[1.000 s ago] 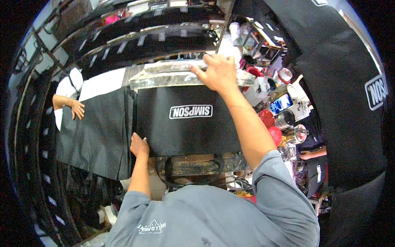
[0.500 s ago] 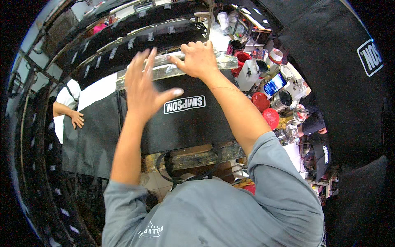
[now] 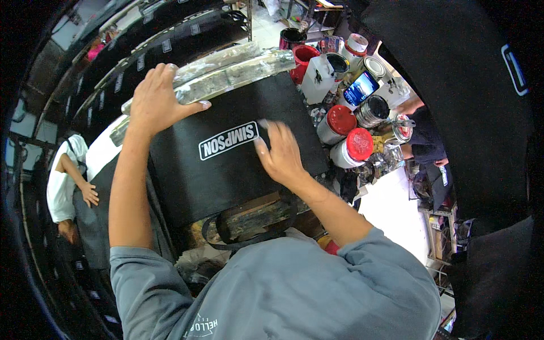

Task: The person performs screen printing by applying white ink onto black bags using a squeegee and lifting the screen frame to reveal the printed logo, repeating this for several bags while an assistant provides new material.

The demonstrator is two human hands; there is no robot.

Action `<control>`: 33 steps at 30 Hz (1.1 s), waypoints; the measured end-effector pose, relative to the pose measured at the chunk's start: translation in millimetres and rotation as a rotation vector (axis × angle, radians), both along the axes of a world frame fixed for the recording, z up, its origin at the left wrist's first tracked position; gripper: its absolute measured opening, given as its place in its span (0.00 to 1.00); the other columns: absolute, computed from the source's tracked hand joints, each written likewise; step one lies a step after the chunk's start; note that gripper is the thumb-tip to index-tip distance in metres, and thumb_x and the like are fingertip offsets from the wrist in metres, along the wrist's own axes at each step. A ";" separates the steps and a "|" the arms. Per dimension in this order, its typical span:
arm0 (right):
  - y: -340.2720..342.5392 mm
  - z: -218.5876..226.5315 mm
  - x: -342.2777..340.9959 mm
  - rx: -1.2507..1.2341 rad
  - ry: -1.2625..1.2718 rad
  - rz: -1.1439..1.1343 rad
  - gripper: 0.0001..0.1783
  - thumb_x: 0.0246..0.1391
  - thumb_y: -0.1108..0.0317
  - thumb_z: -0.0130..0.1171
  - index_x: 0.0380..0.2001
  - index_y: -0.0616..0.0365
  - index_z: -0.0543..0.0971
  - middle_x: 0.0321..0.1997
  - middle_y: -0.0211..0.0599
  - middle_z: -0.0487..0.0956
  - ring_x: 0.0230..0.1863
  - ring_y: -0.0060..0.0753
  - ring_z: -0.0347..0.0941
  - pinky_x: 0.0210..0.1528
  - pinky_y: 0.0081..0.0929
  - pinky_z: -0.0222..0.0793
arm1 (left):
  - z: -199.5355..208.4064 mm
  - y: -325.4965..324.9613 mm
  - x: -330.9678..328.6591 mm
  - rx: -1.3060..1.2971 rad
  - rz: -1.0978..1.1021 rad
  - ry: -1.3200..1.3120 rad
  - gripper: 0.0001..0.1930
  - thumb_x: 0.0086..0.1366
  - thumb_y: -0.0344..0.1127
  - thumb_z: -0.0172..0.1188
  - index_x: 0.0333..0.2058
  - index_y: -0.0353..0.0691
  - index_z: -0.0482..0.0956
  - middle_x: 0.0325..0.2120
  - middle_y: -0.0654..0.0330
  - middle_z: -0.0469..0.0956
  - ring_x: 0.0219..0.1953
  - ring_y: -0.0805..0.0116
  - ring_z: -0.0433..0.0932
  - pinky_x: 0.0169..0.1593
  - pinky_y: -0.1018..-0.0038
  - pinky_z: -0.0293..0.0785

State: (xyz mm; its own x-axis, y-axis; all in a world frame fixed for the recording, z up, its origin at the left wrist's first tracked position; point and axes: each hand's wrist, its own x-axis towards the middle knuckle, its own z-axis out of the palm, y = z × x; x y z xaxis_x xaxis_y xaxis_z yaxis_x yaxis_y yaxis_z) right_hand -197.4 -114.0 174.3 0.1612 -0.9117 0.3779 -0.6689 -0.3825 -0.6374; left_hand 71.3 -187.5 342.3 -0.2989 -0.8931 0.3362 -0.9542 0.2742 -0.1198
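A black fabric bag [image 3: 226, 175] lies flat before me, with a white-outlined logo patch [image 3: 228, 140] and a dark strap loop [image 3: 212, 232] at its near edge. Along its far edge runs a paint-crusted wooden bar [image 3: 235, 76]. My left hand [image 3: 154, 105] spans the bar's left part, fingers over the top and thumb stretched toward the bag. Above the bag's right side is my right hand [image 3: 283, 153], blurred at the fingertips, which are just right of the patch. Its thumb is apart from the fingers and it holds nothing; whether it touches the fabric is unclear.
To the right stand red-lidded tubs [image 3: 341, 119], a phone [image 3: 361, 88] with a lit screen, a white jug [image 3: 318, 79] and several paint cans. A co-worker in white [image 3: 68, 173] is at the left. Black bags [image 3: 447, 85] hang at the far right.
My left hand has come down onto the left part of the bar. My right hand has left the bar and moved toward me over the bag. The view has shifted.
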 end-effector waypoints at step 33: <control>-47.1 -92.7 -63.2 0.615 -0.088 -0.250 0.30 0.63 0.59 0.55 0.64 0.67 0.71 0.60 0.62 0.77 0.60 0.59 0.74 0.64 0.44 0.69 | 0.9 -14.3 20.2 -0.061 -0.002 -0.016 0.55 0.45 0.75 0.69 0.55 0.26 0.75 0.50 0.42 0.79 0.57 0.47 0.77 0.60 0.58 0.73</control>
State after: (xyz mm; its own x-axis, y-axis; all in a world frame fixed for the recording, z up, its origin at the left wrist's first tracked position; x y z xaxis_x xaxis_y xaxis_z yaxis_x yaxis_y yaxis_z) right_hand -260.6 -161.1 81.6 -0.0901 -0.9712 -0.2206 -0.6254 0.2276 -0.7464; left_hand 91.6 -201.9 343.3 -0.3060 -0.8704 0.3857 -0.9516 0.2675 -0.1513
